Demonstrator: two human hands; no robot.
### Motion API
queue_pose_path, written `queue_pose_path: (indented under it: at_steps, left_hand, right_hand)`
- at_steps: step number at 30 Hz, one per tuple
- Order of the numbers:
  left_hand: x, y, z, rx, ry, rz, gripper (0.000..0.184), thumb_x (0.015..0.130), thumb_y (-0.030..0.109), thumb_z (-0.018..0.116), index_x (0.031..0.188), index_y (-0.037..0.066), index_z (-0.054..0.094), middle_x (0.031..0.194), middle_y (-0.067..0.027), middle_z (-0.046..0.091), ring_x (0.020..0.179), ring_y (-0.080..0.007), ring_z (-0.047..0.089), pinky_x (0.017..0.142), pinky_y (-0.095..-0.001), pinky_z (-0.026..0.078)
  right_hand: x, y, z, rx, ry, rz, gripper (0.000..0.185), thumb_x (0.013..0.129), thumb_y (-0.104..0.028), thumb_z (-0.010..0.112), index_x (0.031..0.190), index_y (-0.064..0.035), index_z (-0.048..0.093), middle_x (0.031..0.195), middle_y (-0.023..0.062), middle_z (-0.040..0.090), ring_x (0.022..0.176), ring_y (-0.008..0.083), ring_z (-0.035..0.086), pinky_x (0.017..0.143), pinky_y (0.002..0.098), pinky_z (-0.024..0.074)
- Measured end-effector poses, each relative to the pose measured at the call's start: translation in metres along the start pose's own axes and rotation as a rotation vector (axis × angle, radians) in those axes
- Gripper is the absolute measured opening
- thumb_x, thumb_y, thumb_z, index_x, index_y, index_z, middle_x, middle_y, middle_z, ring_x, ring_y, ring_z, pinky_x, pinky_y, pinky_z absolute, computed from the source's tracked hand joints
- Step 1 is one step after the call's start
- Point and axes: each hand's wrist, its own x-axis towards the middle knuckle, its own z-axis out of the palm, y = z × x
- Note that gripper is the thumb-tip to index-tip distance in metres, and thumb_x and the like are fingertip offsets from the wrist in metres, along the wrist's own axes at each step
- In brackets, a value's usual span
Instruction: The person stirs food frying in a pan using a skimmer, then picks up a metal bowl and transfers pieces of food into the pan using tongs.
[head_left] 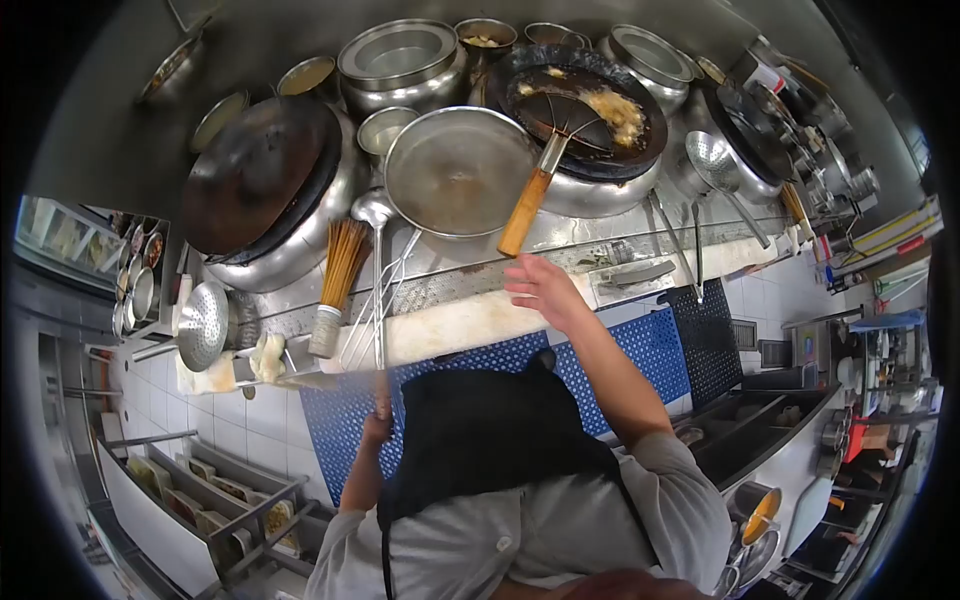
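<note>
My right hand (pixel 540 288) is just below the end of a wooden handle (pixel 525 213), fingers apart and nothing in them. The handle belongs to a wire skimmer (pixel 565 122) resting in a dark wok (pixel 510 72) with frying food (pixel 617 115). Low at the left, my left hand (pixel 379 424) is closed near the lower end of a long-handled ladle (pixel 378 270); its grip is small and partly blurred. The ladle's bowl lies by a large metal bowl (pixel 460 175). A wire whisk (pixel 398 268) and a bamboo brush (pixel 341 270) lie beside the ladle.
Another dark wok (pixel 265 180) stands tilted at the left, with a perforated ladle (pixel 203 325) below it. Metal pots (pixel 400 55) line the back. Tongs (pixel 698 250) and a second perforated ladle (pixel 713 160) are at the right. A white cloth (pixel 450 325) runs along the counter's front edge.
</note>
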Motion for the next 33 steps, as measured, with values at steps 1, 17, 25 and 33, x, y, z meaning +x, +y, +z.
queue_pose_path:
  at_steps: [1, 17, 25, 33]
  left_hand:
    - [0.004, 0.007, -0.007, -0.170, -0.094, -0.065, 0.037, 0.088, 0.034, 0.063, 0.077, 0.000, 0.061, 0.060, -0.0065, 0.060, 0.049, -0.0170, 0.058, 0.042, -0.0330, 0.047]
    - [0.020, -0.036, -0.031, 0.839, -0.129, 0.702, 0.025, 0.087, 0.017, 0.050, 0.074, 0.000, 0.064, 0.063, -0.0112, 0.064, 0.050, -0.0204, 0.063, 0.047, -0.0351, 0.052]
    - [0.044, -0.036, -0.029, 0.473, -0.171, 0.199, 0.023, 0.086, 0.015, 0.050, 0.080, 0.000, 0.065, 0.063, -0.0111, 0.061, 0.049, -0.0188, 0.060, 0.044, -0.0341, 0.049]
    - [-0.006, 0.028, -0.001, 0.270, 0.014, 0.161, 0.027, 0.087, 0.023, 0.056, 0.082, -0.002, 0.064, 0.063, -0.0119, 0.061, 0.052, -0.0204, 0.063, 0.044, -0.0344, 0.050]
  right_hand:
    - [0.004, -0.001, 0.010, 0.147, 0.007, 0.020, 0.036, 0.098, -0.033, 0.053, 0.120, -0.0060, 0.056, 0.112, 0.0111, 0.065, 0.102, 0.0248, 0.062, 0.087, 0.0396, 0.0508]
    - [-0.027, -0.081, 0.012, -0.680, 0.680, -0.371, 0.063, 0.079, -0.027, 0.073, 0.128, -0.0058, 0.041, 0.082, 0.0118, 0.066, 0.068, 0.0271, 0.066, 0.061, 0.0406, 0.0538]
    - [-0.006, -0.128, -0.039, -1.831, 0.932, -0.526, 0.058, 0.078, -0.011, 0.060, 0.131, -0.0036, 0.038, 0.081, 0.0292, 0.064, 0.080, 0.0444, 0.065, 0.068, 0.0521, 0.0533]
    - [-0.052, -0.194, -0.065, -1.603, 0.876, -0.688, 0.056, 0.075, -0.011, 0.056, 0.131, -0.0093, 0.052, 0.102, 0.0205, 0.067, 0.096, 0.0402, 0.063, 0.088, 0.0481, 0.0484]
